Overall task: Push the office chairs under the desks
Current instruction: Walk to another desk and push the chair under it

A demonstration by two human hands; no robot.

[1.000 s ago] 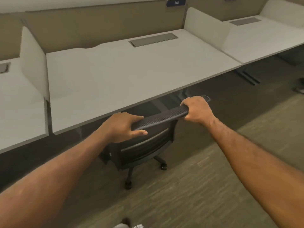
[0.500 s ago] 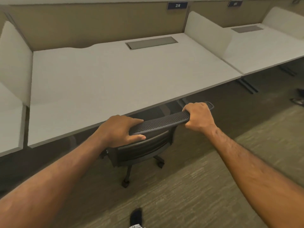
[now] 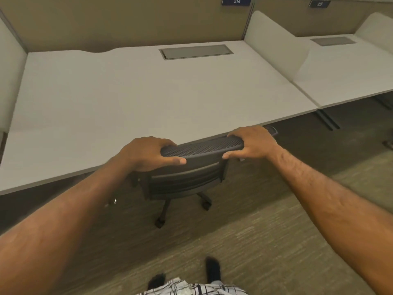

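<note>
One chair at 12 o'clock, seat apparently under the middle desk. Left hand and right hand each curl their fingers over its top rail, thumbs pressed on the near face. Two white desks show whole, the second desk at 2 o'clock, over carpet.

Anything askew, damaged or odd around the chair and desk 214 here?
Nothing stands out. The left hand and right hand grip the backrest top of the black chair, which sits roughly parallel to the front edge of the desk. No spill or damage shows.
</note>
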